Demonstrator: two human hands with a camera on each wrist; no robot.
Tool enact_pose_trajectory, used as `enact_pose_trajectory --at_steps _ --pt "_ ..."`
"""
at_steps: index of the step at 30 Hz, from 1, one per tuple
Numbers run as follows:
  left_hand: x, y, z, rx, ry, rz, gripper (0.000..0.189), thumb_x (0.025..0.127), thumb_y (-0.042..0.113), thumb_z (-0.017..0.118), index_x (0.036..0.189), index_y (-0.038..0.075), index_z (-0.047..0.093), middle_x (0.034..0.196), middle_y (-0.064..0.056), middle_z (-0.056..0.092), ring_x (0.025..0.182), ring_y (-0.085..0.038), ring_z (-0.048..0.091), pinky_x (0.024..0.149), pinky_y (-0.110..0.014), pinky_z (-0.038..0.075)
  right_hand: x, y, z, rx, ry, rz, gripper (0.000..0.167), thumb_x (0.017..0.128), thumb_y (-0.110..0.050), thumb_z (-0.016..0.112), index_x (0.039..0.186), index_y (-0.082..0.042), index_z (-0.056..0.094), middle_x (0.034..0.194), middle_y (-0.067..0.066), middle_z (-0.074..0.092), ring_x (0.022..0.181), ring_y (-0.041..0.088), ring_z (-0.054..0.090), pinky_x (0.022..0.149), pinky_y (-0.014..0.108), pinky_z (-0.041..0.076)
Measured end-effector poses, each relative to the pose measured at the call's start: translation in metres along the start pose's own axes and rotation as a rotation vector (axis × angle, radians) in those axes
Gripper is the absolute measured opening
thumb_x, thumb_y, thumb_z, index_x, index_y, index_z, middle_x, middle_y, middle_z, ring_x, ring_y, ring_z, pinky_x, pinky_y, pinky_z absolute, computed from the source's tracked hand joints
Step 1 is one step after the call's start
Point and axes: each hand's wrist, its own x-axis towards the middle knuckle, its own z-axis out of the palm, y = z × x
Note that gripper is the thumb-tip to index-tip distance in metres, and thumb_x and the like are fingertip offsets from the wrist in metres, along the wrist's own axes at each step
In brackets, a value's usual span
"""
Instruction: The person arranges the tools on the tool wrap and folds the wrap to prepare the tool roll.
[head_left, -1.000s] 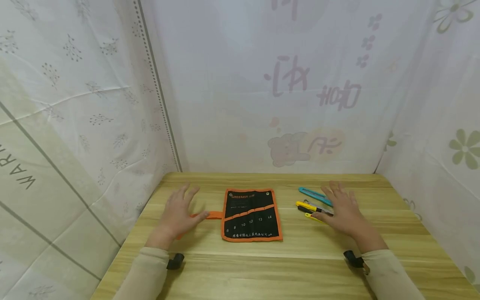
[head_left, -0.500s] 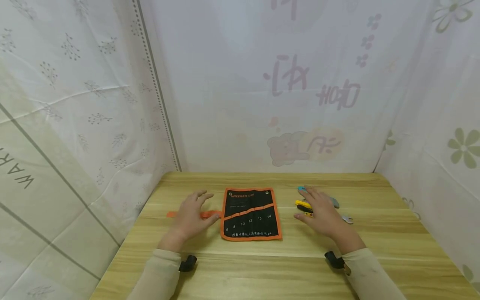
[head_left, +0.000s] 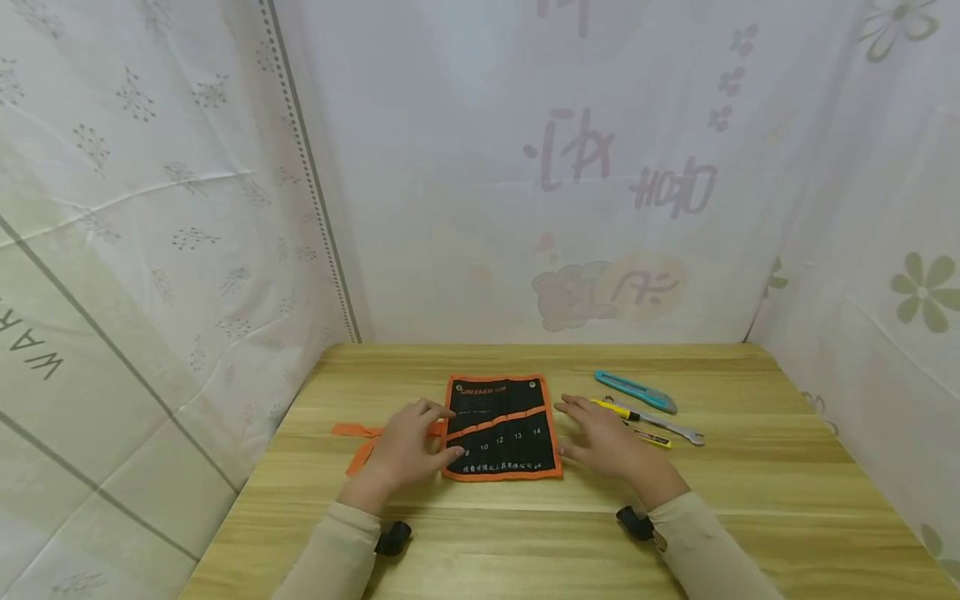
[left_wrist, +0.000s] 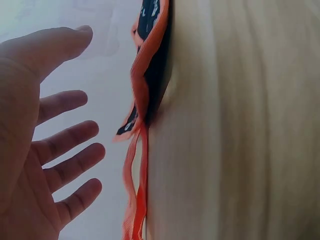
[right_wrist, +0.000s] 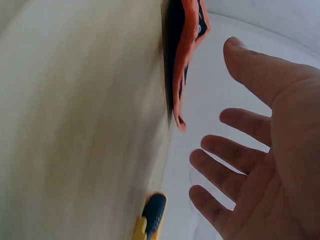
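A flat black tool pouch (head_left: 501,457) with orange edging and numbered pockets lies on the wooden table in the head view. My left hand (head_left: 408,446) hovers over its left edge, fingers apart, thumb overlapping the pocket marked 8. Across from it, my right hand (head_left: 611,442) is beside the right edge, fingertips close to the border. Both wrist views show palms facing the pouch with nothing in them: the left hand (left_wrist: 45,145) near the pouch's orange border (left_wrist: 142,75), the right hand (right_wrist: 280,145) near the opposite border (right_wrist: 185,45). Orange tie straps (head_left: 352,430) trail leftward, partly behind the left hand.
Right of the pouch lie a teal utility knife (head_left: 636,392), a yellow-and-black handled tool (head_left: 613,408), a silver open-end wrench (head_left: 686,432) and a slim yellow-edged item (head_left: 651,435). My right hand partly covers this group. Patterned cloth (head_left: 450,208) hangs behind the table.
Both hands have moved inward: the left rightward from over the straps to the pouch's left edge, the right leftward off the tools to its right edge. The pouch has stayed put.
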Motion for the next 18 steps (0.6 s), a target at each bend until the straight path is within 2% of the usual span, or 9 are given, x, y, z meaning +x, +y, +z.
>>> enact_pose_trajectory --at_steps 5,10,13,18 --pt "-0.001 0.005 0.007 -0.005 -0.071 -0.007 0.047 0.091 0.051 0.080 0.126 0.022 0.072 0.125 0.002 0.063 0.115 -0.025 0.059 0.100 -0.050 0.050 0.001 -0.010 0.007 0.035 -0.099 0.023 0.068 0.098 -0.040 0.076 0.157 -0.016 0.050 0.165 0.008 0.039 0.149 0.037 0.038 0.115 0.059 0.037" --pt "-0.002 0.009 0.012 -0.024 -0.144 0.001 0.037 0.093 0.047 0.079 0.120 0.023 0.076 0.116 0.006 0.063 0.107 -0.020 0.061 0.093 -0.045 0.052 -0.001 -0.016 0.009 0.043 -0.157 -0.020 0.053 0.101 -0.032 0.073 0.150 -0.016 0.059 0.163 0.007 0.043 0.148 0.034 0.042 0.112 0.052 0.043" --pt "-0.002 0.011 0.012 -0.010 -0.151 0.013 0.033 0.092 0.046 0.081 0.116 0.024 0.078 0.114 0.007 0.064 0.106 -0.020 0.061 0.095 -0.046 0.051 -0.002 -0.018 0.009 0.034 -0.168 -0.037 0.044 0.100 -0.028 0.075 0.141 -0.014 0.067 0.160 0.006 0.048 0.145 0.034 0.045 0.112 0.053 0.043" --pt "-0.003 0.011 0.015 0.054 -0.146 0.017 0.033 0.091 0.048 0.081 0.115 0.026 0.078 0.113 0.008 0.064 0.106 -0.019 0.062 0.097 -0.047 0.048 -0.002 -0.021 0.011 0.014 -0.160 -0.049 0.035 0.097 -0.032 0.079 0.127 -0.015 0.075 0.151 0.005 0.055 0.142 0.032 0.048 0.114 0.052 0.042"
